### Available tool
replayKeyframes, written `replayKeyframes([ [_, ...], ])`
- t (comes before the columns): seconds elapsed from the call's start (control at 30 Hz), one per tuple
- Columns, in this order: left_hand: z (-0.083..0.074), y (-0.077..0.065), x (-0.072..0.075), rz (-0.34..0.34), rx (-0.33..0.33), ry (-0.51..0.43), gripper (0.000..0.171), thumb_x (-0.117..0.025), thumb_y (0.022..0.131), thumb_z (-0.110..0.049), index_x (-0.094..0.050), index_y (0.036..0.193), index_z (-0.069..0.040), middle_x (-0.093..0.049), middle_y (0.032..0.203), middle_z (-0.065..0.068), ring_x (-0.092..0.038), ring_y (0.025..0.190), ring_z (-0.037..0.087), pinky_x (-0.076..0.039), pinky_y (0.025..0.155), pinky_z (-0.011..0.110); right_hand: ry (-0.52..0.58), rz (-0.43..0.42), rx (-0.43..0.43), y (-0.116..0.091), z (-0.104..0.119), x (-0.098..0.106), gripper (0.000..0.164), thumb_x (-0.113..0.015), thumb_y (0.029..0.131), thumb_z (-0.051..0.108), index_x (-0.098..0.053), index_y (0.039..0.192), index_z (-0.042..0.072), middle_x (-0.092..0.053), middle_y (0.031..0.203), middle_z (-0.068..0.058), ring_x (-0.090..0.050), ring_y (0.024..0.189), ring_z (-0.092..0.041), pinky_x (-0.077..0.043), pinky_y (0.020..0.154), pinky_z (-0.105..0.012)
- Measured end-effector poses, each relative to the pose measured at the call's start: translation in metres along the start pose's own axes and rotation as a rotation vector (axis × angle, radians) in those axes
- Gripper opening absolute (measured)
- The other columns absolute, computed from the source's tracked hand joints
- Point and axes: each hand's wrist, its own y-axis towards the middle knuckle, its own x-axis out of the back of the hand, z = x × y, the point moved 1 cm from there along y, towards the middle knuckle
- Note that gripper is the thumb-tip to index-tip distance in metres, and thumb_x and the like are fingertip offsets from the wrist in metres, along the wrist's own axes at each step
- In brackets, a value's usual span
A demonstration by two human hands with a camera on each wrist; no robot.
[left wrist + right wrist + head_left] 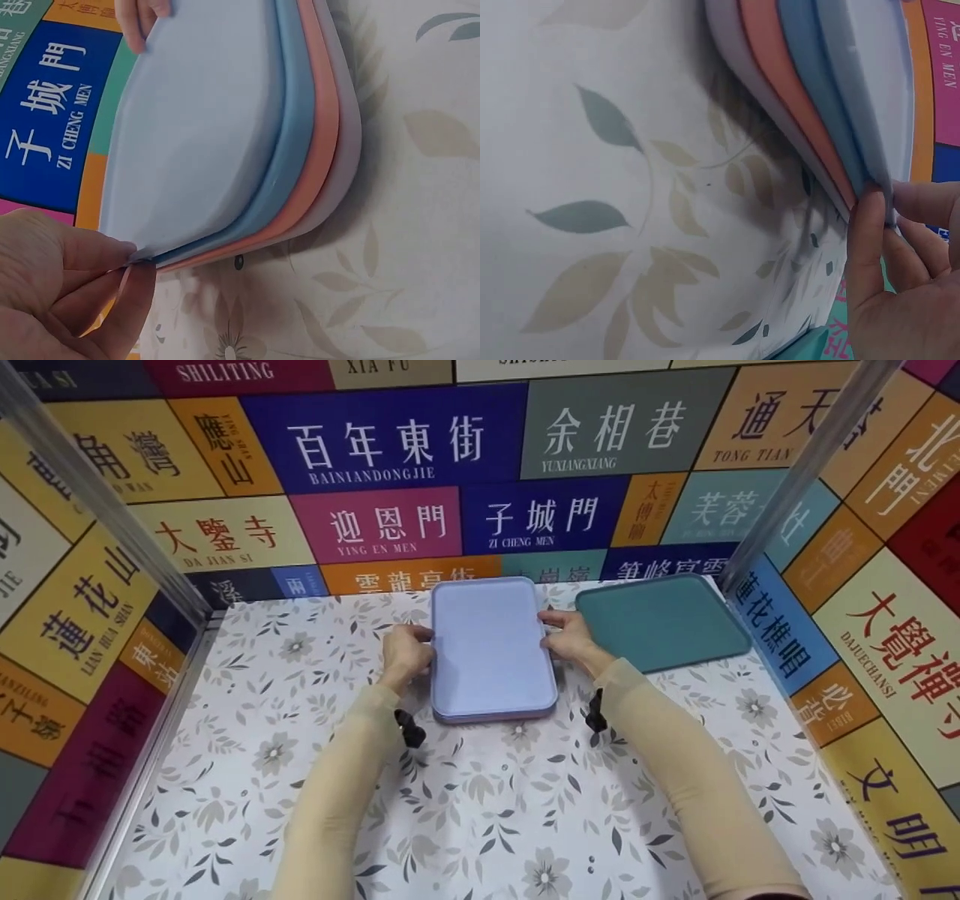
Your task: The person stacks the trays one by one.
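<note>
A pale lavender-blue tray (491,649) lies on top of a stack in the middle of the table. Beneath it the wrist views show a blue tray (300,97), a coral tray (325,97) and a mauve tray (349,127). My left hand (406,652) pinches the left edge of the pale tray, thumb above and fingers below. On the opposite edge, my right hand (574,639) grips with the thumb at the pale rim and a finger against the stacked edges. How many edges the fingers reach under is hidden.
A dark green tray (667,622) lies just right of the stack, near the back corner. A floral cloth (480,802) covers the table. Upright panels with printed place names (382,442) close off the back and both sides, with clear corner posts (810,472).
</note>
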Motion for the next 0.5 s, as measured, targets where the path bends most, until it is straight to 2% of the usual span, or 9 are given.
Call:
replayKeyframes([
  [0.1, 0.0022, -0.0010, 0.0012, 0.002, -0.002, 0.017, 0.051, -0.068, 0.084, 0.004, -0.085, 0.130, -0.011, -0.084, 0.127, 0.010, -0.079, 0.103, 0.025, -0.063, 0.073, 0.025, -0.030, -0.007, 0.007, -0.0022, -0.0021, 0.0004, 0.071, -0.066, 0.092, -0.013, -0.061, 0.160, 0.006, -0.060, 0.167, -0.020, -0.066, 0.139, -0.033, -0.065, 0.076, -0.028],
  [0.17, 0.0041, -0.0004, 0.0015, 0.010, 0.004, 0.015, 0.050, -0.069, 0.084, 0.004, -0.085, 0.129, -0.011, -0.084, 0.127, 0.011, -0.078, 0.102, 0.025, -0.064, 0.077, 0.027, -0.033, -0.005, 0.003, -0.0031, -0.0035, 0.0015, 0.069, -0.068, 0.093, -0.011, -0.062, 0.160, 0.006, -0.062, 0.165, -0.020, -0.073, 0.120, -0.026, -0.064, 0.073, -0.028],
  [0.27, 0.0040, 0.0002, 0.0023, 0.027, 0.004, 0.009, 0.049, -0.069, 0.085, 0.004, -0.084, 0.130, -0.009, -0.084, 0.126, 0.013, -0.077, 0.097, 0.023, -0.066, 0.077, 0.028, -0.017, 0.000, 0.004, -0.0034, -0.0045, 0.0021, 0.068, -0.069, 0.094, -0.010, -0.063, 0.160, 0.006, -0.064, 0.162, -0.020, -0.073, 0.099, -0.017, -0.063, 0.070, -0.026],
  [0.33, 0.0025, 0.0000, 0.0032, 0.034, -0.002, 0.012, 0.049, -0.068, 0.085, 0.005, -0.084, 0.130, -0.007, -0.084, 0.125, 0.013, -0.076, 0.091, 0.022, -0.065, 0.072, 0.026, -0.011, 0.004, 0.008, -0.0034, -0.0048, 0.0021, 0.067, -0.068, 0.095, -0.010, -0.061, 0.160, 0.006, -0.064, 0.162, -0.022, -0.073, 0.093, -0.013, -0.062, 0.067, -0.025],
  [0.43, -0.0019, -0.0036, 0.0041, 0.029, -0.031, 0.033, 0.049, -0.065, 0.086, 0.006, -0.083, 0.130, -0.004, -0.083, 0.123, 0.016, -0.075, 0.087, 0.022, -0.062, 0.066, 0.025, 0.002, 0.007, 0.012, -0.0040, -0.0045, 0.0015, 0.067, -0.069, 0.096, -0.009, -0.060, 0.161, 0.005, -0.064, 0.161, -0.023, -0.074, 0.093, -0.010, -0.063, 0.066, -0.023],
  [0.5, -0.0049, -0.0058, 0.0042, 0.026, -0.037, 0.047, 0.047, -0.064, 0.087, 0.004, -0.082, 0.130, -0.002, -0.083, 0.123, 0.017, -0.076, 0.091, 0.025, -0.064, 0.069, 0.029, -0.001, 0.012, 0.009, -0.0047, -0.0039, 0.0024, 0.065, -0.069, 0.097, -0.008, -0.061, 0.160, 0.003, -0.064, 0.160, -0.025, -0.074, 0.091, -0.009, -0.066, 0.069, -0.024],
])
